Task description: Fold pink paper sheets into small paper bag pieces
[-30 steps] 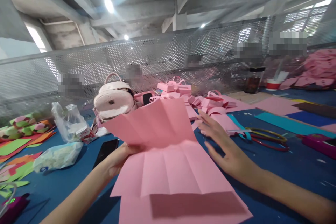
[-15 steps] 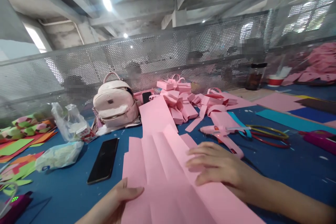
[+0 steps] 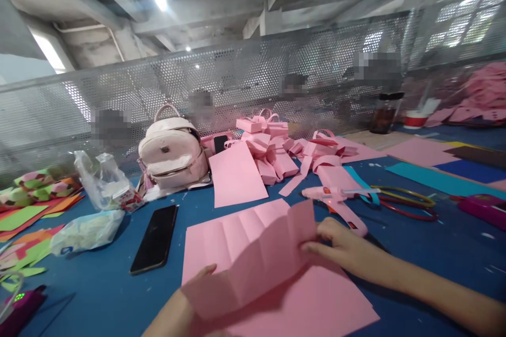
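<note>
A pink paper sheet with several parallel creases is between my hands, its near part lifted and in shadow. My left hand grips its left side, thumb on top and the other fingers mostly hidden beneath. With thumb and fingers pinched, my right hand holds the raised right edge. Flat pink paper lies under the creased sheet. Beyond it rests another plain pink sheet. Just past my right hand is a pink glue gun with a clear stick in it.
A black phone lies left of the paper. Behind it stand a pale backpack and plastic bags. Pink paper boxes are heaped at the back. Coloured strips, a dark jar and a purple device are at right.
The creased sheet has been drawn nearer and its near part raised, baring the flat pink paper beneath. My right hand has gone from lying spread on the sheet to pinching its right edge.
</note>
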Tool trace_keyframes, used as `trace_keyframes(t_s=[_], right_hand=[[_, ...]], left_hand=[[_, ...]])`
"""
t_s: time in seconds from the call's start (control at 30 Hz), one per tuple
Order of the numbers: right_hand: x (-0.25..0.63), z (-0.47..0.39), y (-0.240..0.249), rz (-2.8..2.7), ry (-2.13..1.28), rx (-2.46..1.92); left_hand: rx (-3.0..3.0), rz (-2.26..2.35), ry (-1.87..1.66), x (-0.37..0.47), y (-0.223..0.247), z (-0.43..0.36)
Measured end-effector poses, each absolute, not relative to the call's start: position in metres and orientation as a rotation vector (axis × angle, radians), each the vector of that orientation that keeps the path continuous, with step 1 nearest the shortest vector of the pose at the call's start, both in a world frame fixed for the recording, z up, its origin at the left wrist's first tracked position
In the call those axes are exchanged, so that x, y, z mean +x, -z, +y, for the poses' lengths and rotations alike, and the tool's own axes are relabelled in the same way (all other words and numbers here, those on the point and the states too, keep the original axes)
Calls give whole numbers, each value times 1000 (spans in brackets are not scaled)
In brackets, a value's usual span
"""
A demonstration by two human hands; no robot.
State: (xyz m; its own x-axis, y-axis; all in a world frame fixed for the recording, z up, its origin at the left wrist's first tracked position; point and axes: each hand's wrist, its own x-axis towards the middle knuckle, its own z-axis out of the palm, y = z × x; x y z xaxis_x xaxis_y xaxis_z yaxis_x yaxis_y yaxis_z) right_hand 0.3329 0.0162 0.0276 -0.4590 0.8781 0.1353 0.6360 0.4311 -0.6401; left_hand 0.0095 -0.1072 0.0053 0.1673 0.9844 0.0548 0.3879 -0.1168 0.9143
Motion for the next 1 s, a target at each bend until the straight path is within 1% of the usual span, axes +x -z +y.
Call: trace_keyframes(t_s=[0.23,0.33,0.4,0.47,0.53,0.57,0.6,0.67,0.7,0.87,1.0], right_hand=[[317,19,-18,-2264,-910,-1247],[313,26,-12,-2261,-916,-1322],[310,31,-12,-2293,-947,-1340],[306,35,-14,-2339,-953,-1337],[304,37,-17,-2373,-932,-1335],[302,37,-18,-2383,-921,-1335],[301,38,-19,-2389,-914,-1338],[300,40,-20,-2391,-913,-1348],[300,41,-19,-2384,-911,-1356],[304,47,-15,-2355,-904,-1318],[305,50,-16,-2451,-832,-1283]], left_hand=[[1652,1449,-981,19,2,-97],[1517,1421,-1116,12,6,-88],[1459,1496,-1233,6,4,-84],[1668,1626,-1295,4,-1,-81],[2225,1609,-1233,8,-9,-79],[2564,1501,-1148,12,-13,-78],[2909,1299,-1022,18,-15,-76],[3318,1012,-863,32,-15,-70],[3396,943,-760,39,-12,-67],[3402,872,-735,51,15,-50],[3363,884,-711,45,26,-45]])
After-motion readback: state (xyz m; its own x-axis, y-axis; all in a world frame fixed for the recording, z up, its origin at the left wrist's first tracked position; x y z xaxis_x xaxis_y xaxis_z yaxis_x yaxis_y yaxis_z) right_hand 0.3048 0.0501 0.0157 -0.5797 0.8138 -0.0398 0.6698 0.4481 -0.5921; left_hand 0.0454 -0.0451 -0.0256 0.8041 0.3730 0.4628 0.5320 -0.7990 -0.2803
